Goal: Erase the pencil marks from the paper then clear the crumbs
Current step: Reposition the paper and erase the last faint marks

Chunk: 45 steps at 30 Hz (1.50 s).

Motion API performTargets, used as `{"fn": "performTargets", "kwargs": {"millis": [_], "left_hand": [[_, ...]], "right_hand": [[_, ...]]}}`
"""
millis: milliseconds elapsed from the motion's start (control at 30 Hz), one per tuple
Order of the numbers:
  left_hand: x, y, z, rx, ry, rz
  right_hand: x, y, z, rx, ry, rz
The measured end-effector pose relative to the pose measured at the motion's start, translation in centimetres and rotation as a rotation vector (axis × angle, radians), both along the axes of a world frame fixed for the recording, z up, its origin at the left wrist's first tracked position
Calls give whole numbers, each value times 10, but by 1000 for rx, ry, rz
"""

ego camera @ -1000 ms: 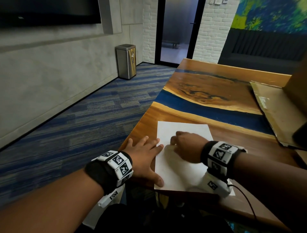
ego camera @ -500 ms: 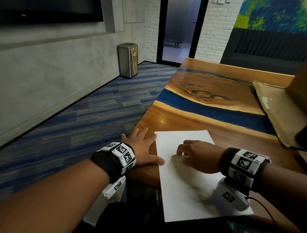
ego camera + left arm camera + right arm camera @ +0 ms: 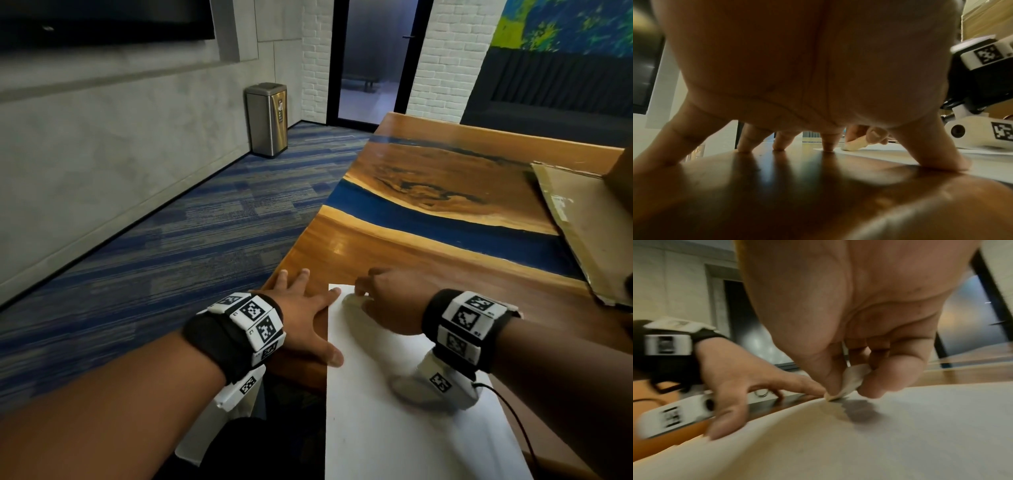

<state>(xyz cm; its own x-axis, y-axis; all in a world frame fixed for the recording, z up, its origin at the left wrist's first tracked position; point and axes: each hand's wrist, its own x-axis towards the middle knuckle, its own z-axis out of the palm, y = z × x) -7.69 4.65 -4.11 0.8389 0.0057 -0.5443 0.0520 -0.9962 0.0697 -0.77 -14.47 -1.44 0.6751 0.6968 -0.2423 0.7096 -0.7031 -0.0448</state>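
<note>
A white sheet of paper (image 3: 394, 428) lies on the wooden table (image 3: 394, 246), its near end hanging past the table's edge. My right hand (image 3: 387, 301) pinches a pale eraser (image 3: 846, 382) between thumb and fingers, its tip pressed on the paper (image 3: 900, 426) near the far left corner. In the left wrist view the eraser (image 3: 854, 146) touches the sheet. My left hand (image 3: 301, 308) lies flat with spread fingers on the table, index fingertip and thumb on the paper's left edge. No pencil marks or crumbs are plain to see.
Flattened cardboard (image 3: 582, 219) lies on the table at the right. The table's left edge drops to blue carpet (image 3: 171, 240). A steel bin (image 3: 267, 120) stands by the far wall, near a dark doorway (image 3: 373, 58).
My right hand with the eraser has moved away from me to the paper's far left corner. The left hand still holds the left edge. My head has tilted, so the view shifted.
</note>
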Motion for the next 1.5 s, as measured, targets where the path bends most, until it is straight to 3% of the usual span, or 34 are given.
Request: {"fn": "performTargets", "kwargs": {"millis": [133,300,467,600,733,900,1067,1200,1367,1500], "left_hand": [[5,-1,4,4,35,-2],[5,-4,1,44,19,-28],[5,-3,2,36,20,-27],[6,-5,2,63,18,-40],[7,-6,3,66,29,-33],[7,-8,5,72,41,-39],[9,-6,7,75,54,-37],[9,-7,8,89,34,-40],[8,-6,7,95,25,-36],[8,-10,13,121,5,-43]], "right_hand": [[-26,2,3,-31,102,269],[4,2,3,-7,-68,15],[-27,-5,1,-30,108,269],[-6,-22,5,-33,-8,90],[-41,-19,5,-52,131,305],[-9,-33,8,-60,-55,80],[-47,-35,3,-63,122,294],[-20,-47,7,-76,-84,106],[-70,-42,5,-63,75,362],[-31,-54,0,-61,-15,91]]}}
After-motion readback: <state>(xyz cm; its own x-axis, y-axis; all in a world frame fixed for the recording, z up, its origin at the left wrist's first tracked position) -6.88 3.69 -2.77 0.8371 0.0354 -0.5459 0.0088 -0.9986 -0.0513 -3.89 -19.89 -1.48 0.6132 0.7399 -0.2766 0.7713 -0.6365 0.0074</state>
